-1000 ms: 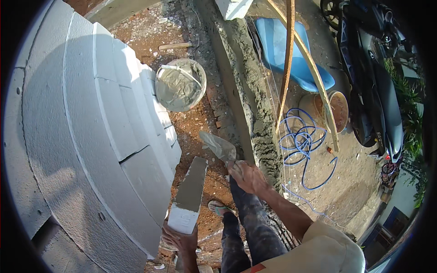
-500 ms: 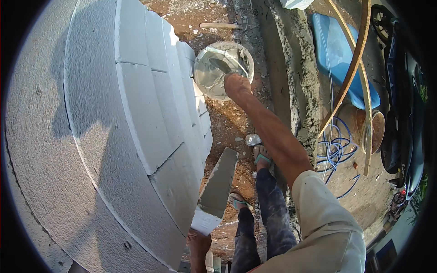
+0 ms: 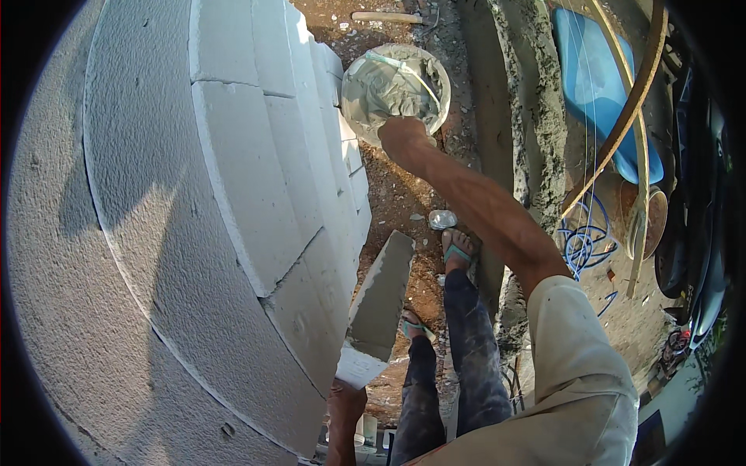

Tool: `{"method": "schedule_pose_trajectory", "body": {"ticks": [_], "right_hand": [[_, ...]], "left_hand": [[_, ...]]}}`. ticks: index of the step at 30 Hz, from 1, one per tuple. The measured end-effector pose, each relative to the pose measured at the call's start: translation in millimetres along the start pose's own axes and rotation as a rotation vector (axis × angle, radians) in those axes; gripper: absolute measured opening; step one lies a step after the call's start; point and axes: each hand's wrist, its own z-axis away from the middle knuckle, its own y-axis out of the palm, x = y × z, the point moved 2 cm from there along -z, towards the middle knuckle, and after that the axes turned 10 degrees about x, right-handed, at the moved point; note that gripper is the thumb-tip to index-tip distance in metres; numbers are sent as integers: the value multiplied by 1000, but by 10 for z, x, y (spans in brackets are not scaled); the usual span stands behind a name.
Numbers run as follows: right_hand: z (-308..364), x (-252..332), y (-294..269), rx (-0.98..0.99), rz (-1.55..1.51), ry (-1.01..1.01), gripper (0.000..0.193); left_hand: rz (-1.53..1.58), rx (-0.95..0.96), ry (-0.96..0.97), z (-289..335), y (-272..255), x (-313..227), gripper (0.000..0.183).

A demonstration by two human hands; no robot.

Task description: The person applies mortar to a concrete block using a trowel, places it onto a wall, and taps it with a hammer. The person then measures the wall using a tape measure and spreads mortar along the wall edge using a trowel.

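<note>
My right hand (image 3: 406, 138) is closed at the near rim of a round bucket (image 3: 444, 97) of wet grey mortar (image 3: 392, 89). It grips a trowel, whose blade is hidden now behind the hand or in the mortar. My left hand (image 3: 346, 404) is closed round the near end of a long, pale lightweight block (image 3: 361, 368). Grey mortar (image 3: 382, 303) coats the upper face of that block, which tilts beside the wall. The wall of white blocks (image 3: 249, 171) rises at the left, between me and its far courses.
Reddish rubble ground (image 3: 388, 179) runs between the wall and a mortar-crusted trench edge (image 3: 544, 116). My feet in sandals (image 3: 457, 247) stand there, by a crumpled clear packet (image 3: 442, 220). Rightward are bent wooden strips (image 3: 622, 116), a blue plastic tub (image 3: 594, 78), blue hose (image 3: 583, 241) and a parked motorcycle (image 3: 699, 202).
My right hand has drawn toward the bucket's near rim, and the trowel blade, visible before, is out of sight. The view has shifted slightly. My left hand keeps its hold on the block.
</note>
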Motion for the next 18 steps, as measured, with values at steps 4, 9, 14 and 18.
{"method": "schedule_pose_trajectory", "body": {"ticks": [4,9,14,18], "right_hand": [[-39,-65,112,-43,-113,-97,19],[-76,-820,525,28,-354,-119,33],[1009,-580,901,-121,-906,-172,52],[2456,-185,1175,-92,-1002,-53,46]], "left_hand": [[30,-58,145,16,6,96,99],[32,-40,218,-82,97,152,101],[-76,-103,283,-33,120,413,113],[-88,-210,385,5,83,288,120]]}}
